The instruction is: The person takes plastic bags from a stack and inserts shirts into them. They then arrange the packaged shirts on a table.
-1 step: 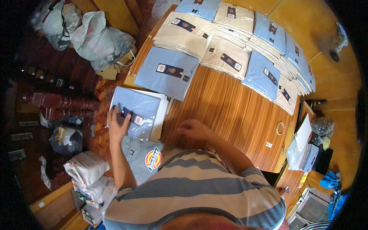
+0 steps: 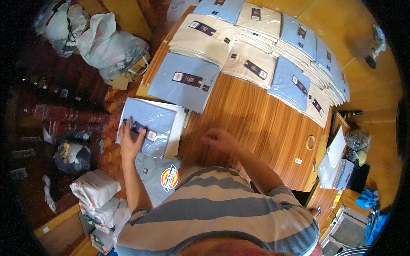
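My left hand lies on a folded light-blue shirt in a clear plastic bag. Its thumb and fingers are spread over the dark hang tag, partly covering it. This bagged shirt rests on white, flat pieces at the table's left corner. My right hand hovers above the wooden table top, apart from the shirts. Motion blurs its bent fingers, and I see nothing in them. A larger bagged blue shirt lies just beyond my left hand.
Stacks of bagged cream shirts and blue shirts line the table's far side. A tape roll sits at the right. A grey garment with a round logo is by my left forearm. Filled plastic bags stand at the left.
The view has shifted very slightly. My right hand has moved a little to the right; my left hand stays on the bagged blue shirt.
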The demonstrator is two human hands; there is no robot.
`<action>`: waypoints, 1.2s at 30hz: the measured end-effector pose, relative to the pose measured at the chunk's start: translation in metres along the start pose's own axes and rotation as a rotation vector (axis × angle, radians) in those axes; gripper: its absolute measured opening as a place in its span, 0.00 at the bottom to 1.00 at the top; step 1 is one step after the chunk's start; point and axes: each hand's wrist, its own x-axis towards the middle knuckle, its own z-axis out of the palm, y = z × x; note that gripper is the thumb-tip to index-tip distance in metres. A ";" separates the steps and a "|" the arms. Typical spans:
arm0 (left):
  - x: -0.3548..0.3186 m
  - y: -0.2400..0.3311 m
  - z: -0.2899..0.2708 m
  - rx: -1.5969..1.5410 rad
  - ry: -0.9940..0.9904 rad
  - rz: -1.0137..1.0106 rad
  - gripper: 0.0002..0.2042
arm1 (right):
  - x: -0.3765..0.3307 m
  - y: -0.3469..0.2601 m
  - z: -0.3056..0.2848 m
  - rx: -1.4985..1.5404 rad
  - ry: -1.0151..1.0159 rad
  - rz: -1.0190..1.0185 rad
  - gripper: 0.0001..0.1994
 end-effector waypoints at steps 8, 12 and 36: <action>-0.017 0.027 0.030 0.236 -0.037 0.022 0.44 | 0.067 -0.045 -0.212 0.566 0.661 -0.073 0.14; -0.019 0.049 0.027 0.195 -0.119 0.010 0.43 | 0.120 -0.059 -0.310 0.805 0.914 -0.177 0.12; 0.030 0.215 0.094 -1.693 -0.941 0.113 0.34 | 0.019 -0.287 -0.303 -0.257 0.815 -0.522 0.14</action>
